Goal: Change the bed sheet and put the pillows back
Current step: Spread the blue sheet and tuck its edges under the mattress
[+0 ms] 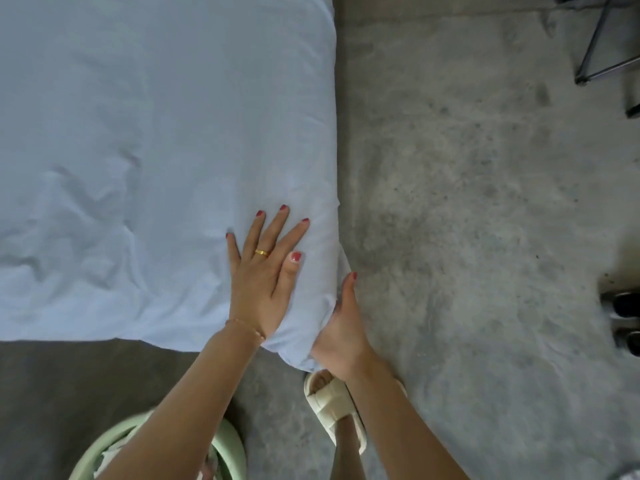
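Bed sheet (145,140), pale blue, covered the mattress from nine o'clock to the centre, wrinkled near the corner at six o'clock. The left hand (265,271) lay flat on it, fingers spread; the right hand (341,327) gripped the sheet's edge at that corner, fingers hidden beneath. This looked like the corner-tucking step; next, the edge probably needed pulling under the mattress, then smoothing. No pillows showed.

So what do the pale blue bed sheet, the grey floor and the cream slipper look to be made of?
Pale blue bed sheet: soft matte woven fabric, probably cotton; it creases. Grey floor: bare concrete by its mottled, rough look. Cream slipper: likely moulded foam or rubber, thick and smooth.
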